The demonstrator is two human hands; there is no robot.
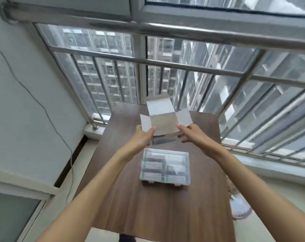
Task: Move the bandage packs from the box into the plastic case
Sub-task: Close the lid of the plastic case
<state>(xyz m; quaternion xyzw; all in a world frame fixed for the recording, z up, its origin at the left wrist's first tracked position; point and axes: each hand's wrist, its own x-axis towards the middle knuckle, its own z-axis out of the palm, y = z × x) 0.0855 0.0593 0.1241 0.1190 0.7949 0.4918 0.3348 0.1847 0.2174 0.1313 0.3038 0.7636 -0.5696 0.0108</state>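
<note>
Box [163, 124] flaps open, left hand [142, 137] gripping it; right hand [194, 137] fingers spread; plastic case [165, 167] seemingly shut, packs possibly inside.

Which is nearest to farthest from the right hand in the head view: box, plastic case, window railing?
From the right hand:
1. Box, held up at the fingertips, flaps open, just to its left.
2. Plastic case, lid shut, on the table below the hand, nearer the person.
3. Window railing, beyond the table's far edge.
</note>
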